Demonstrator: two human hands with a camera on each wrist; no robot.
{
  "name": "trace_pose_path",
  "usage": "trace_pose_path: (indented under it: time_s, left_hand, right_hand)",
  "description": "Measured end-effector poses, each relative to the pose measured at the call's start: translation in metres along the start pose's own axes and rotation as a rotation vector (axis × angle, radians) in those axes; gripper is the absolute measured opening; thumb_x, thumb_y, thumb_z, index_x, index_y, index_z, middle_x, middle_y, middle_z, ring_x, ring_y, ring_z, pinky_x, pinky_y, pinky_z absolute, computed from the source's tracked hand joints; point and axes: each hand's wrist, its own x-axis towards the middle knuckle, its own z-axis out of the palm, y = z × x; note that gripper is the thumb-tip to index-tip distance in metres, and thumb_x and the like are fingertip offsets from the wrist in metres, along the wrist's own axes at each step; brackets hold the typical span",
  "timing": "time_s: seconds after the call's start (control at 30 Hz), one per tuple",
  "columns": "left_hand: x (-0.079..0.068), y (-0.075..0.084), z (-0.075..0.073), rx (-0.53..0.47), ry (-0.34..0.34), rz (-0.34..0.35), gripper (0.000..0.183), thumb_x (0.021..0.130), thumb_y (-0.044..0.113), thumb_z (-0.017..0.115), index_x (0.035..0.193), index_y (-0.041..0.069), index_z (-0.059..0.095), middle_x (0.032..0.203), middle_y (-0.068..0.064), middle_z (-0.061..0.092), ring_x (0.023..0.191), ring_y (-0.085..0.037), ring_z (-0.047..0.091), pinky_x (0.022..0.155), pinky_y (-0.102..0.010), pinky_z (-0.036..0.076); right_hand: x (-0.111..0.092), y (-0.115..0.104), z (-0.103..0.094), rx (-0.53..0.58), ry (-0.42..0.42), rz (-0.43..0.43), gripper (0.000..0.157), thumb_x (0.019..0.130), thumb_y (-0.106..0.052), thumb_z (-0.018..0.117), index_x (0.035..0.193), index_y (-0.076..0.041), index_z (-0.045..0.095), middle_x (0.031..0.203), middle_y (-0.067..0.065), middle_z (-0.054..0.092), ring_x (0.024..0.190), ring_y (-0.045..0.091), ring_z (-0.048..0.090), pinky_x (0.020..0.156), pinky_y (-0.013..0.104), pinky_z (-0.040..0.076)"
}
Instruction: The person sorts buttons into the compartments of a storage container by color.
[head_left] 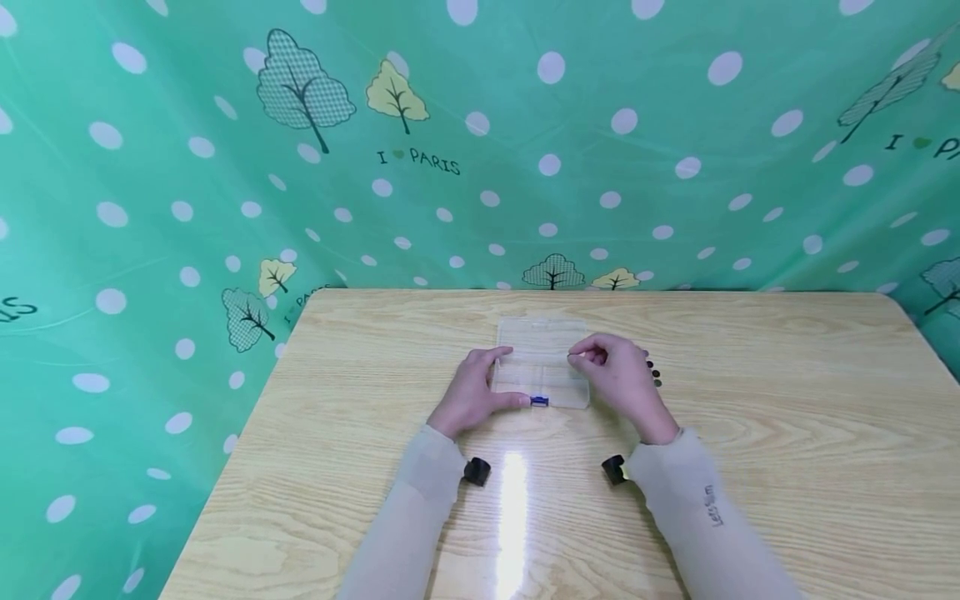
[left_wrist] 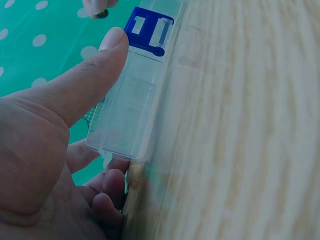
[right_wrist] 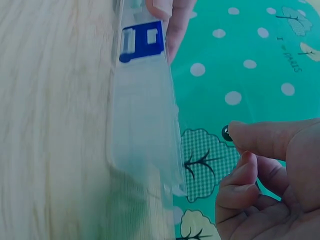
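Slipping of the dark bead (right_wrist: 226,133) pinched by the right hand (head_left: 621,373) may be caused by roundness; clear box (head_left: 566,392) held by left hand (head_left: 474,392).

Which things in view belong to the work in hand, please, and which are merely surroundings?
Work: clear case; blue latch; dark bead, pinched by the right hand; probably the dark pieces beside that hand.

Surroundings: wooden table; green dotted cloth; black wrist cameras.

Box (head_left: 566,392) on table (head_left: 315,467); small pieces (head_left: 656,374) rightward; cloth (head_left: 480,183) behind.
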Motion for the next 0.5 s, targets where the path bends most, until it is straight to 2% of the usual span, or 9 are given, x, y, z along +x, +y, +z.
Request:
trace_pose_path:
  time_s: [0.5]
  left_hand:
    - [0.000,-0.001,0.000,0.011,0.005,0.018,0.089,0.074,0.045,0.088,0.150,0.025,0.047,0.144,-0.010,0.046,0.111,-0.025,0.049,0.100,-0.044,0.044]
  right_hand:
    - [0.008,-0.012,0.024,-0.029,0.013,-0.060,0.006,0.094,-0.010,0.069,0.096,-0.007,0.075,0.083,0.005,0.061,0.073,0.021,0.051,0.066,0.033,0.044]
